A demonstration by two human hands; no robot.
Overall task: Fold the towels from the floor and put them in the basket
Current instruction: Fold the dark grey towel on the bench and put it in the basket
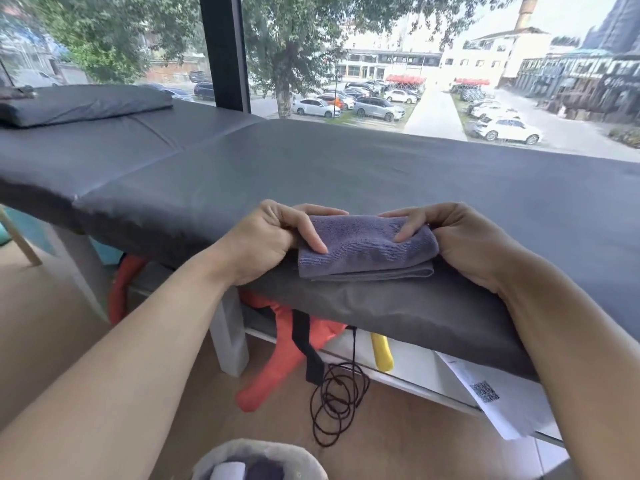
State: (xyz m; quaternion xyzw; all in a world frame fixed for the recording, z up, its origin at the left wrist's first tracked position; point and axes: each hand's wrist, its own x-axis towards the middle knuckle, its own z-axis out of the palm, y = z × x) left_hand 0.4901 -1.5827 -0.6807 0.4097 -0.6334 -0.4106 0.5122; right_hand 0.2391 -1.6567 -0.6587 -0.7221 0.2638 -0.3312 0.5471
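Head view: pinching folded purple towel [365,249] on padded surface [346,174], left hand [273,237] and right hand [460,237] both grasping; next, probably lowering into basket [259,459] below

Bright daylight through the window [381,64]; edges bowed, sky overexposed.

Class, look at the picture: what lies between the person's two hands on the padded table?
In the head view, a folded purple-grey towel lies between the left hand and right hand, both gripping it.
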